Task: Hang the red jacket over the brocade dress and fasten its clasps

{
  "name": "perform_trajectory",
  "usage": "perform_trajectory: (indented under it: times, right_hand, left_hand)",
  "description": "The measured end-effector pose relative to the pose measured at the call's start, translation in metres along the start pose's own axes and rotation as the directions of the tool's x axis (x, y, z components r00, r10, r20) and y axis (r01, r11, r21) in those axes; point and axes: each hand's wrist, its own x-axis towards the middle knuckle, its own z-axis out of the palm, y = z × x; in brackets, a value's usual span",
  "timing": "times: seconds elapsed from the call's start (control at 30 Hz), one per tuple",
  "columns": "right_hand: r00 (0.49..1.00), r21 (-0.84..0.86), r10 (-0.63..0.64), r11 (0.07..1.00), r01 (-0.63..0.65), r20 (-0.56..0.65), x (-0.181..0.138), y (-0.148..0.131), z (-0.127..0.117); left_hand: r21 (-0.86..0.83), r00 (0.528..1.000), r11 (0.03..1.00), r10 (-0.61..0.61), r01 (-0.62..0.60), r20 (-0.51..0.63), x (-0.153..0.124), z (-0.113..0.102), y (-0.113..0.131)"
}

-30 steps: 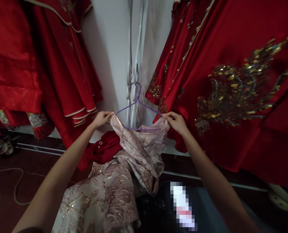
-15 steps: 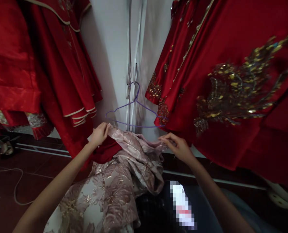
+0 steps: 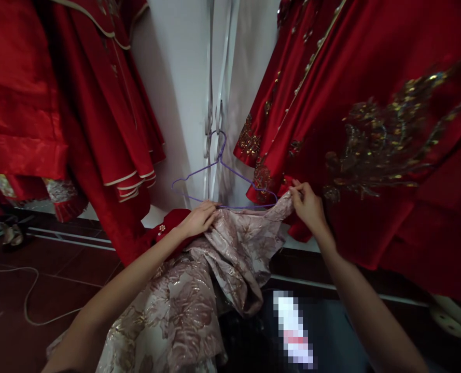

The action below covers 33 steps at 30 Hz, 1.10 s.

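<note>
The purple hanger point(image 3: 219, 159) stands upright against two narrow pale metal strips point(image 3: 209, 77), hook up, its long axis running nearly level from side to side. Just below it lies the pink floral garment point(image 3: 199, 305), its neckline edge along the hanger's lower bar and one shoulder pointing up and right, beside the hanger's right end; whether that end is inside the cloth, I cannot tell. From there the garment's long axis slants down and left, away from the hanger, through a twisted, bunched middle. The right hand point(image 3: 308, 204) pinches the shoulder between thumb and fingers. The left hand point(image 3: 199, 218), fingers bent together, grips the neckline below the hanger's left half. Dark red cloth point(image 3: 171, 221) lies below-left of the hanger; a sequined red garment point(image 3: 374, 223) hangs to its right.
</note>
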Motion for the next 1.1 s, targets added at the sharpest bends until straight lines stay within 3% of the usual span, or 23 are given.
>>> perform_trajectory:
  times: [0.13,0.43,0.57,0.7,0.8,0.9,1.0,1.03,1.1]
  right_hand:
    - [0.999,-0.012,-0.014,1.000,0.014,-0.035,0.000,0.015,-0.003]
    - [0.997,0.045,-0.038,0.998,0.041,-0.068,-0.001,0.009,-0.005]
    - [0.985,0.019,-0.143,0.989,0.146,-0.100,0.007,-0.013,-0.004]
    - [0.954,-0.093,-0.278,0.959,0.268,-0.113,0.019,-0.052,0.015]
    - [0.965,-0.113,-0.235,0.968,0.223,-0.116,0.024,-0.071,0.033]
    - [0.976,-0.120,-0.207,0.973,0.198,-0.072,0.023,-0.074,0.042]
    - [0.978,-0.120,-0.201,0.974,0.193,-0.059,0.023,-0.067,0.040]
    - [0.978,-0.118,-0.198,0.975,0.191,-0.057,0.023,-0.066,0.039]
    - [0.980,-0.105,-0.193,0.977,0.187,-0.052,0.025,-0.064,0.037]
  left_hand:
    - [-0.058,1.000,0.998,-0.003,0.003,-0.012,-0.005,-0.005,0.001]
    - [-0.125,0.999,0.992,-0.020,0.016,-0.026,-0.005,-0.002,-0.002]
    - [-0.185,1.000,0.983,-0.011,0.007,-0.024,-0.001,-0.002,0.003]
    - [-0.313,0.999,0.950,-0.024,0.009,-0.046,0.012,0.008,0.023]
    - [-0.423,0.993,0.905,-0.086,0.044,-0.082,0.022,0.016,0.040]
    - [-0.504,0.977,0.856,-0.189,0.115,-0.098,0.020,0.017,0.041]
    - [-0.508,0.908,0.823,-0.385,0.255,-0.166,0.001,0.009,0.014]
    - [-0.490,0.853,0.811,-0.471,0.320,-0.223,-0.008,0.006,-0.001]
    - [-0.469,0.677,0.739,-0.655,0.483,-0.334,-0.031,0.001,-0.036]
